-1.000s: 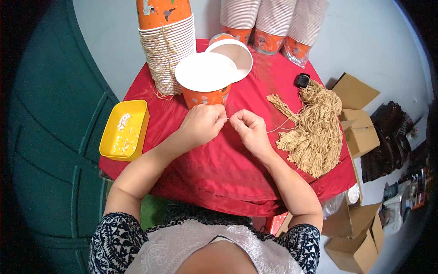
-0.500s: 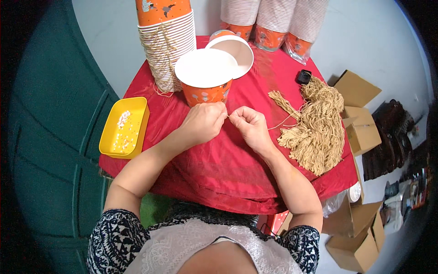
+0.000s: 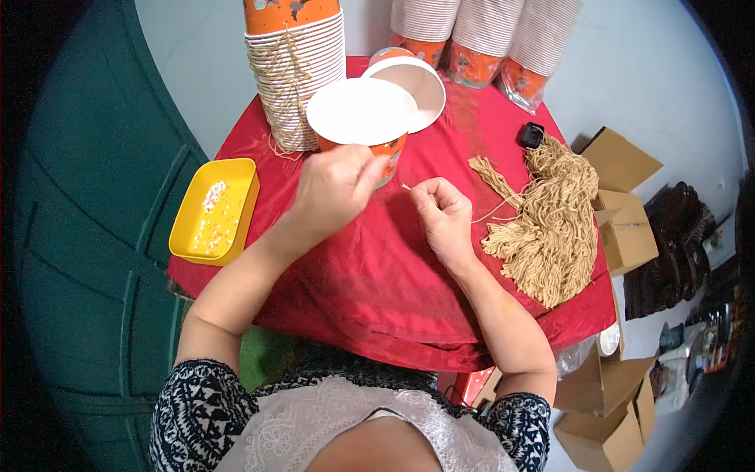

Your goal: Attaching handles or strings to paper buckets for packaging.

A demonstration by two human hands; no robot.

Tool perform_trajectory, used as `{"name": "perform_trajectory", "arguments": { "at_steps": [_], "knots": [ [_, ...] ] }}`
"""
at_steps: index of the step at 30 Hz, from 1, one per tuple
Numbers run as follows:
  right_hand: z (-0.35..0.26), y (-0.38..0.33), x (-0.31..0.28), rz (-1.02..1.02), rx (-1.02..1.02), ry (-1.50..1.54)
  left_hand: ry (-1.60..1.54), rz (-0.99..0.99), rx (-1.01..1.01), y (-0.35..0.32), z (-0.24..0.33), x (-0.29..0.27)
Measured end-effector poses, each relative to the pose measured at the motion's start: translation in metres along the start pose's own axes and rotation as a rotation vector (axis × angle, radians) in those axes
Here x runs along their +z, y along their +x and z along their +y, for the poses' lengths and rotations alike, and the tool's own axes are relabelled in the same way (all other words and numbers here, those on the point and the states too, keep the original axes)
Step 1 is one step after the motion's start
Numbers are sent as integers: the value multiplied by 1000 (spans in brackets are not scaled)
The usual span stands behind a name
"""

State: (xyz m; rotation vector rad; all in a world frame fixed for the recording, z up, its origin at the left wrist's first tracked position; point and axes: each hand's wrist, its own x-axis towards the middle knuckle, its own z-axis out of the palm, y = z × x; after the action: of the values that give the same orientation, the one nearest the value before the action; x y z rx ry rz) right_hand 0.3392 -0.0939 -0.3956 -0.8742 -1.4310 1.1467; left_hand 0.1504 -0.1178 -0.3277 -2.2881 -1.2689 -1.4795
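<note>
My right hand pinches the end of a thin tan cord, whose tip sticks out past the thumb and forefinger. That cord trails right toward a big bundle of tan cords. My left hand is raised and closed in front of an orange patterned paper bucket; whatever is in its fingers, if anything, is hidden. The bucket stands upright with its white top facing me. Behind it another paper bucket lies tilted, showing its pale inside.
On the left stands a tall stack of paper buckets with cords hanging down it. A yellow tray holds small white bits. More bucket stacks stand at the back. A black object lies by the cords; cardboard boxes stand beyond the red-covered table.
My hands have drawn apart. The left has let go of the cord end and risen toward the bucket; the right keeps its pinch on the cord, slightly farther right.
</note>
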Motion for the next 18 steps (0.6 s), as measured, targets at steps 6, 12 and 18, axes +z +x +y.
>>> {"name": "perform_trajectory", "arguments": {
  "at_steps": [6, 12, 18],
  "knots": [
    [-7, -3, 2, 102, -262, -71, 417, -66, 128, 23, -7, -19],
    [-19, -7, 1, 150, -591, -313, 337, -267, 110, 18, -5, -14],
    [-28, -12, 0, 153, -720, -347, 244, -348, 82, 8, 29, -23]
  ]
}}
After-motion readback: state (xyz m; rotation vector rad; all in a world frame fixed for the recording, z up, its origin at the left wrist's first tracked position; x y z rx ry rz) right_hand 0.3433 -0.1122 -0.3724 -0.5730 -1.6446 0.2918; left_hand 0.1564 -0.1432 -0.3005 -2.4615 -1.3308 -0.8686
